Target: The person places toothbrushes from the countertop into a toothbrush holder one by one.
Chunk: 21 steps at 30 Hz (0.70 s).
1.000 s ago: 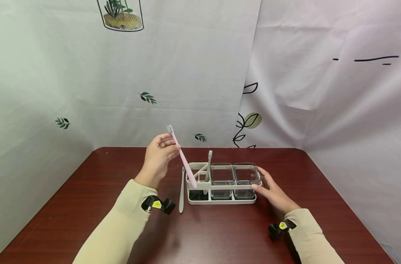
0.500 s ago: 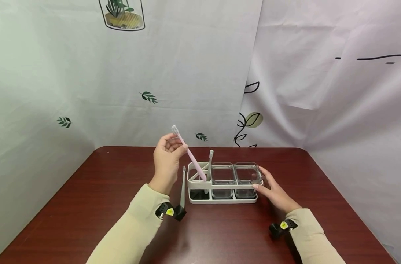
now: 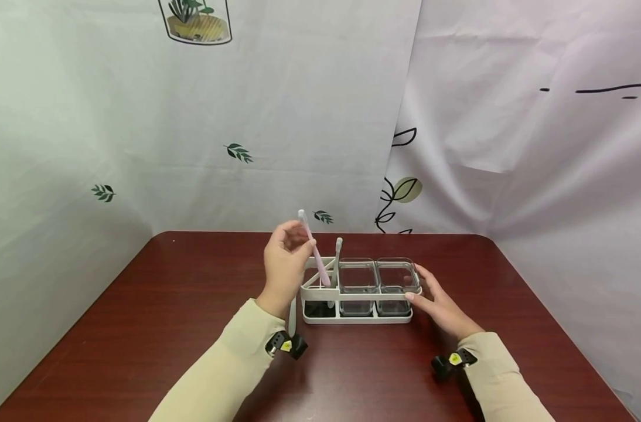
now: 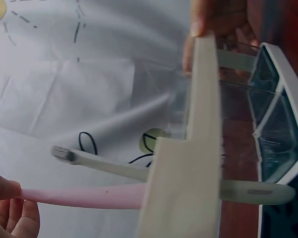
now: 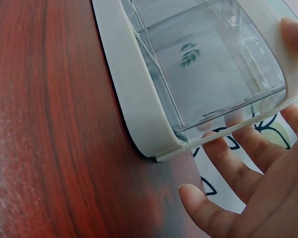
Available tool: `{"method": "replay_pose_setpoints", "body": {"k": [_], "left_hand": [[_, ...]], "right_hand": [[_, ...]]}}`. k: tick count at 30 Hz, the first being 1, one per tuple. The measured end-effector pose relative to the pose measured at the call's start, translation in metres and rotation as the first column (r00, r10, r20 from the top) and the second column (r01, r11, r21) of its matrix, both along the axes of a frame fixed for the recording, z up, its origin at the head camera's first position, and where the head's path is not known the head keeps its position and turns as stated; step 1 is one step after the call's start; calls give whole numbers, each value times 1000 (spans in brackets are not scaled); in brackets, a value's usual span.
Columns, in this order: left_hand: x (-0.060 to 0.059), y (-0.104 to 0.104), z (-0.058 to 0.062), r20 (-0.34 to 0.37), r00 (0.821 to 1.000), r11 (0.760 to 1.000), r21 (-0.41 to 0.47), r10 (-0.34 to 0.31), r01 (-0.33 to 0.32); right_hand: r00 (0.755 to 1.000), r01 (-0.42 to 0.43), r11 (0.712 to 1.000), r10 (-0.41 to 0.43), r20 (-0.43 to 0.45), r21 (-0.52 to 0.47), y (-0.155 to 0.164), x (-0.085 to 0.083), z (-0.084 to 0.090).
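Observation:
My left hand (image 3: 298, 241) pinches a pink toothbrush (image 3: 315, 252) near its bristle end, head up. Its lower end is down inside the left compartment of a white holder (image 3: 320, 293). A grey toothbrush (image 3: 336, 261) stands in the same compartment. In the left wrist view the pink toothbrush (image 4: 84, 196) and the grey toothbrush (image 4: 107, 165) both pass behind the holder's rim (image 4: 188, 168). My right hand (image 3: 413, 285) rests with straight fingers against the holder's right end, beside a clear cup (image 3: 397, 276). The right wrist view shows the fingers (image 5: 238, 166) along the holder's end wall (image 5: 139, 114).
A second clear cup (image 3: 358, 278) sits in the holder's middle slot. Another grey-green toothbrush (image 3: 292, 316) lies on the dark red table (image 3: 141, 305) just left of the holder, partly hidden by my left wrist. Printed cloth hangs behind the table and at both sides.
My left hand has carried the pink toothbrush to the right, and its lower end has gone into the holder's left compartment, more upright. The right hand has stayed at the holder's end.

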<state>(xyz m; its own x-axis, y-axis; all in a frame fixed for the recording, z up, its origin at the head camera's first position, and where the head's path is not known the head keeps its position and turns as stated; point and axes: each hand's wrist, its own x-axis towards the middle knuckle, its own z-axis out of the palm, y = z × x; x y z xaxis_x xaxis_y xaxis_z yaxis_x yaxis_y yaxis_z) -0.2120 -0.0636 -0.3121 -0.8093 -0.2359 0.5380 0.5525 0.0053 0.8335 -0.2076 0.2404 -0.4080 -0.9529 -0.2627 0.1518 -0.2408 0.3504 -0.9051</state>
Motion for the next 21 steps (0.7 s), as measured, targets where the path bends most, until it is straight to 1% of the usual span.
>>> {"method": "replay_pose_setpoints", "body": {"k": [4, 8, 12, 16, 21], "left_hand": [[0, 6, -6, -16, 1000, 998, -51, -27, 26], [0, 10, -12, 6, 999, 994, -104, -38, 38], [2, 12, -15, 28, 999, 988, -153, -31, 34], [2, 12, -17, 39, 999, 986, -166, -21, 28], [1, 11, -21, 70, 997, 988, -149, -25, 36]], "right_hand": [[1000, 9, 1000, -9, -4, 3, 0, 0, 1], [1000, 9, 1000, -9, -6, 3, 0, 0, 1], [1000, 8, 1000, -8, 4, 7, 0, 0, 0], [1000, 5, 1000, -5, 8, 5, 0, -1, 0], [1000, 2, 1000, -2, 12, 3, 1, -1, -1]]}}
